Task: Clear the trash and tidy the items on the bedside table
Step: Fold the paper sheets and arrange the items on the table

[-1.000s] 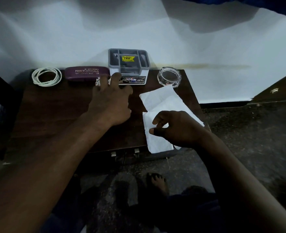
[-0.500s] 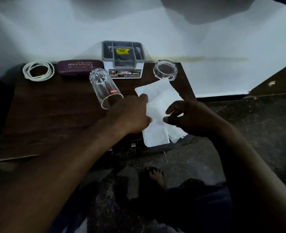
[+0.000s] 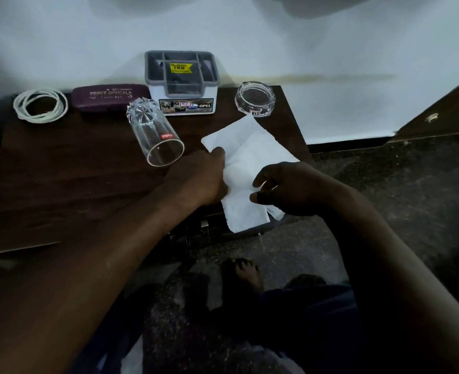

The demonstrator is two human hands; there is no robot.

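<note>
A white tissue [image 3: 250, 147] lies crumpled at the right front corner of the dark wooden bedside table [image 3: 61, 171], hanging over the front edge. My left hand [image 3: 198, 179] grips the tissue's left edge, thumb on top. My right hand [image 3: 285, 187] curls over its right side, with forefinger and thumb pinching at the paper. The tissue bulges up between my hands. A clear drinking glass [image 3: 155, 136] lies on its side just left of my left hand, mouth toward me.
Along the back wall stand a coiled white cable [image 3: 40, 105], a maroon spectacle case [image 3: 106, 97], a grey-and-white organiser box [image 3: 182, 85] and a glass ashtray [image 3: 255, 99]. My bare foot [image 3: 245, 273] rests on the dark speckled floor below the table.
My left hand left the glass near the organiser and came to the tissue's left edge. The glass now lies uncovered on its side. The tissue has bunched up between my hands.
</note>
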